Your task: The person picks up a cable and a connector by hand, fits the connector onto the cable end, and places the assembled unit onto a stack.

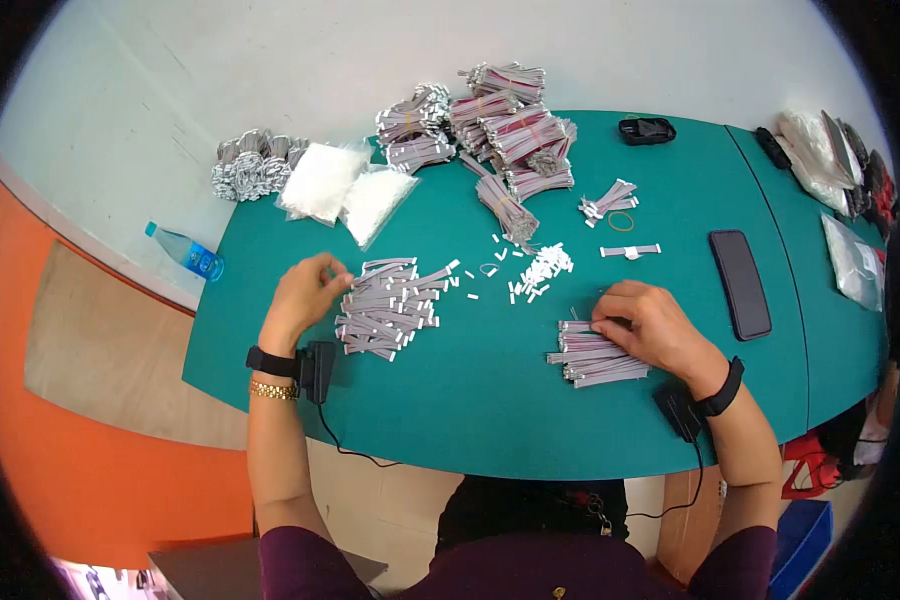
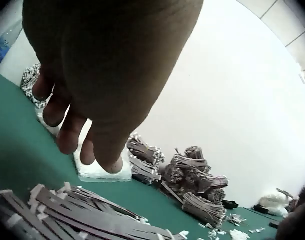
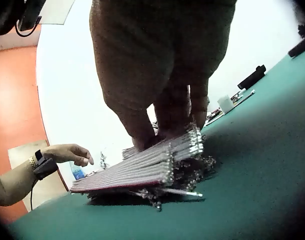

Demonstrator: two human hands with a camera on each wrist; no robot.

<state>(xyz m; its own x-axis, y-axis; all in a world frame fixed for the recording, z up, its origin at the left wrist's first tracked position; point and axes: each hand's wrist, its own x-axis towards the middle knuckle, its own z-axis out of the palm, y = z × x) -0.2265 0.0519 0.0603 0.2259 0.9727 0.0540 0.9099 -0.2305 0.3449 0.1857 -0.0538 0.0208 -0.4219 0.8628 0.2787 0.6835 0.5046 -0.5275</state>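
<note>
My left hand (image 1: 308,297) hovers at the upper left edge of a loose pile of grey ribbon cables (image 1: 390,310) with white ends. In the left wrist view its fingers (image 2: 68,135) hang apart, holding nothing, above the cables (image 2: 92,215). On the right, my right hand (image 1: 645,325) has its fingertips down on a neat stack of grey cables (image 1: 600,362). Seen from the right wrist, thumb and fingers pinch at the top of that stack (image 3: 127,172). White connector pieces (image 1: 547,268) lie scattered between the two piles.
Bundled cables (image 1: 520,135) are heaped at the back, beside white bags (image 1: 322,182). A phone (image 1: 740,284), a rubber band (image 1: 621,221), a single cable (image 1: 630,251) and a black case (image 1: 647,130) lie on the right. A bottle (image 1: 185,251) lies at the far left.
</note>
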